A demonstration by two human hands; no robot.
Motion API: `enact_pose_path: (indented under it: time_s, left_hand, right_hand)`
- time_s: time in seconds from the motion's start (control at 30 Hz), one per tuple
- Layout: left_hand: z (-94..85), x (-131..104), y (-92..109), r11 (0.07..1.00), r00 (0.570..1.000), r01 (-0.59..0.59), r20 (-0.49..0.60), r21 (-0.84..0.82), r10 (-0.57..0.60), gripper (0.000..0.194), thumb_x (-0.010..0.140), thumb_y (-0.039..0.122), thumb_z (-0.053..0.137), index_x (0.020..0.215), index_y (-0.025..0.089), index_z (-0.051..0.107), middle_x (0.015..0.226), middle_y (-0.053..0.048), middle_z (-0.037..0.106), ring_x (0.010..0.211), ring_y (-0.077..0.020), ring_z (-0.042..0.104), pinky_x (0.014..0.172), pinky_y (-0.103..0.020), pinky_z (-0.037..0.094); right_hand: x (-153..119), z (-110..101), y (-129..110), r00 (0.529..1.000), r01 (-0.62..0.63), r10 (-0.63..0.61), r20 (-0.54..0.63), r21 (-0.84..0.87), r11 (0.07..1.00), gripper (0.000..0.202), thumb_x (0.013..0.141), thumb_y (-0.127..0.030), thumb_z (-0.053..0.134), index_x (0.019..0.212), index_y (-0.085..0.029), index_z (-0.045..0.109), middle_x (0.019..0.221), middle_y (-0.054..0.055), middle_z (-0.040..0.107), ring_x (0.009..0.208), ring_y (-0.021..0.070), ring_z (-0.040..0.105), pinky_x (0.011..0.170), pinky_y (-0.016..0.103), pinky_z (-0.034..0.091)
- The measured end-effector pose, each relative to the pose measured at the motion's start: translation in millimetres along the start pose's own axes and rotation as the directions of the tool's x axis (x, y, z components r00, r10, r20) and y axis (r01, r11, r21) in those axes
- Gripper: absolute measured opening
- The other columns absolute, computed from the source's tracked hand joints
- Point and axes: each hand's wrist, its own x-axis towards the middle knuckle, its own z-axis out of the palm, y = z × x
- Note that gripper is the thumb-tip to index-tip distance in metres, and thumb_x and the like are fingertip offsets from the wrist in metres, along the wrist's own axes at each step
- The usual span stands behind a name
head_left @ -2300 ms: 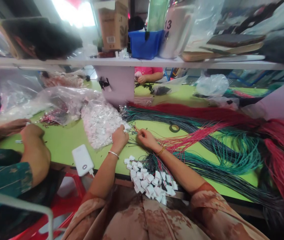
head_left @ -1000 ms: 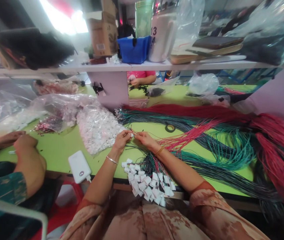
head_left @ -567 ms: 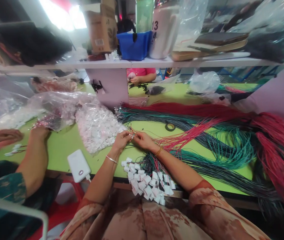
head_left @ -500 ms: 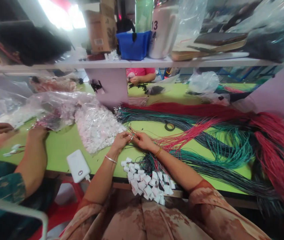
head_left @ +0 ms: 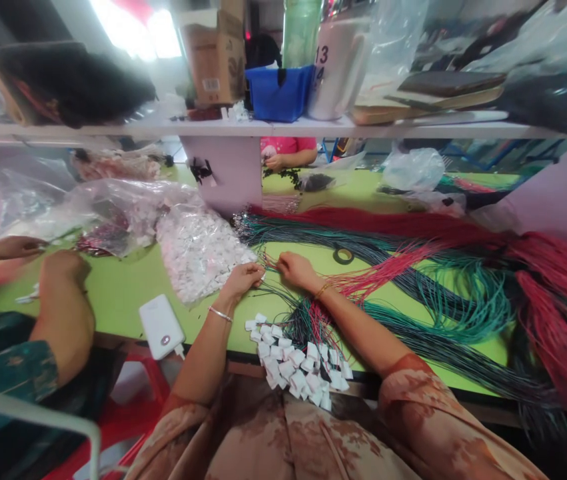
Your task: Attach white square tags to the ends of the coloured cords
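My left hand (head_left: 244, 280) is closed in a pinch. A small white connector (head_left: 262, 275) shows at its fingertips, with thin dark wires trailing right from it. Just to the right, my right hand (head_left: 297, 271) has its fingers curled together at the tips of the red wires (head_left: 383, 273); it appears to pinch a wire, though the fingers partly hide it. Below both hands, a bunch of white connectors (head_left: 293, 363) on dark and red wires hangs over the table's front edge. A clear bag of white connectors (head_left: 203, 257) lies left of my left hand.
Long bundles of dark wires (head_left: 428, 330) and red wires (head_left: 413, 223) cover the right side. A black tape roll (head_left: 343, 255) and a white power bank (head_left: 161, 327) lie on the green table. A co-worker's arm (head_left: 66, 300) is at left. A shelf (head_left: 273, 129) spans above.
My hands have parted: the right moved slightly right, away from the left fingertips. The left still pinches the connector. The whole view has shifted a little.
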Motion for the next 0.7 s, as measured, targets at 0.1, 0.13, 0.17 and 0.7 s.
enact_pose_path:
  time_s: [0.1,0.13,0.17,0.7]
  left_hand:
    - [4.5,0,1,0.996,1.0,-0.022,-0.004,-0.091,0.022,0.027,0.058,0.028,0.079,0.075,0.012,0.065,0.061,0.0,0.058,0.054,-0.0075,0.05,0.054,-0.021,0.039]
    - [5.8,0,0,0.992,1.0,-0.02,-0.002,-0.124,0.02,0.028,0.058,0.028,0.079,0.077,0.012,0.065,0.062,0.0,0.058,0.054,-0.0073,0.051,0.054,-0.021,0.04]
    - [7.0,0,-1,0.987,1.0,-0.016,-0.001,-0.16,0.016,0.029,0.058,0.028,0.08,0.077,0.012,0.065,0.063,0.0,0.059,0.055,-0.007,0.051,0.055,-0.021,0.041]
    - [13.1,7,-9,0.875,0.998,0.042,0.067,-0.483,-0.011,0.019,0.068,0.015,0.076,0.081,0.012,0.062,0.082,-0.004,0.065,0.065,-0.0072,0.058,0.062,-0.019,0.047]
  right_hand:
    - [0,-6,5,0.996,-0.02,0.032,-0.078,0.151,0.988,0.017,0.087,-0.024,0.043,0.088,-0.015,0.058,0.077,0.004,0.061,0.067,0.0147,0.047,0.062,0.025,0.03]
    - [2,-8,5,0.994,-0.015,0.039,-0.101,0.227,0.974,0.017,0.086,-0.024,0.043,0.086,-0.015,0.057,0.074,0.003,0.059,0.065,0.0139,0.046,0.062,0.025,0.031]
    - [4,-9,5,0.992,-0.003,0.042,-0.122,0.305,0.952,0.017,0.085,-0.025,0.044,0.083,-0.015,0.057,0.071,0.002,0.058,0.064,0.0133,0.045,0.062,0.024,0.032]
    - [-18,-1,-6,0.987,-0.02,0.127,-0.096,0.717,0.696,0.027,0.073,-0.041,0.057,0.065,-0.015,0.059,0.061,-0.002,0.056,0.058,0.01,0.044,0.058,0.023,0.036]
